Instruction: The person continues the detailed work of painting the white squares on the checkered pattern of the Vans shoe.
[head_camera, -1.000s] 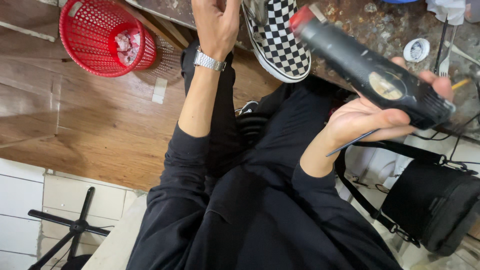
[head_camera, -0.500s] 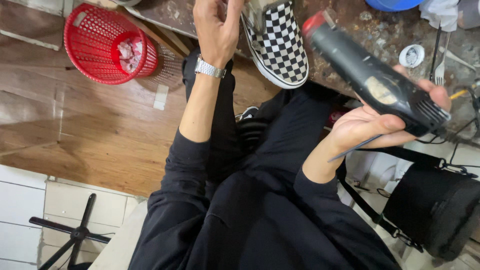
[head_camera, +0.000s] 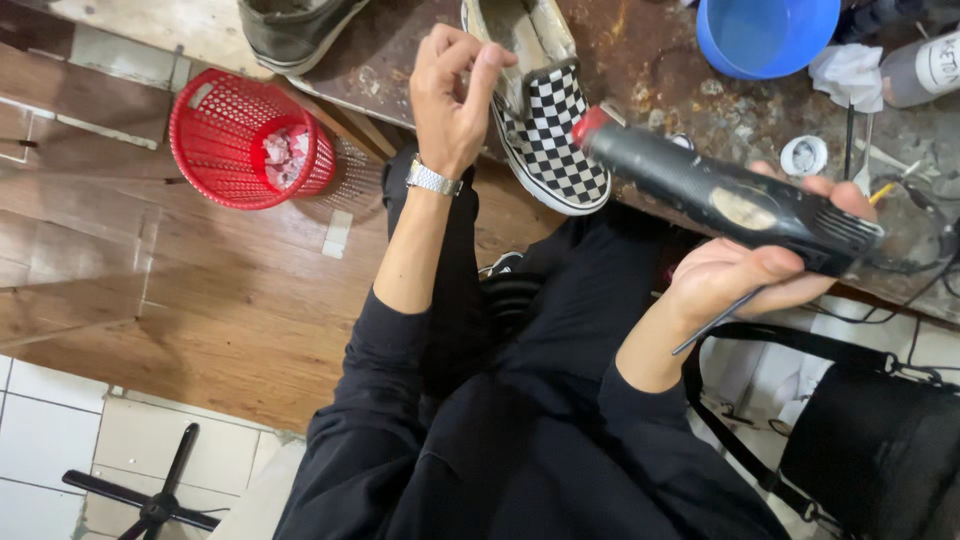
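Note:
A black-and-white checkered slip-on shoe (head_camera: 550, 130) lies on the stained workbench (head_camera: 660, 60), its toe hanging over the near edge. My left hand (head_camera: 452, 95), with a metal watch on the wrist, pinches the shoe's left side near the opening. A black heat gun (head_camera: 720, 195) with a red nozzle is gripped in my right hand (head_camera: 745, 275). The nozzle points at the shoe's toe from close by. A thin dark stick (head_camera: 715, 322) is also tucked in the right hand's fingers.
A red mesh basket (head_camera: 215, 150) with crumpled paper stands on the wooden floor at left. On the bench are a dark shoe (head_camera: 295, 30), a blue bowl (head_camera: 765, 35), white tissue (head_camera: 850, 75) and a small round tin (head_camera: 803, 155). A black bag (head_camera: 870, 450) sits at lower right.
The view has tilted so more of the bench shows. Both hands, the shoe and the heat gun sit lower in frame, and their positions relative to each other are about the same.

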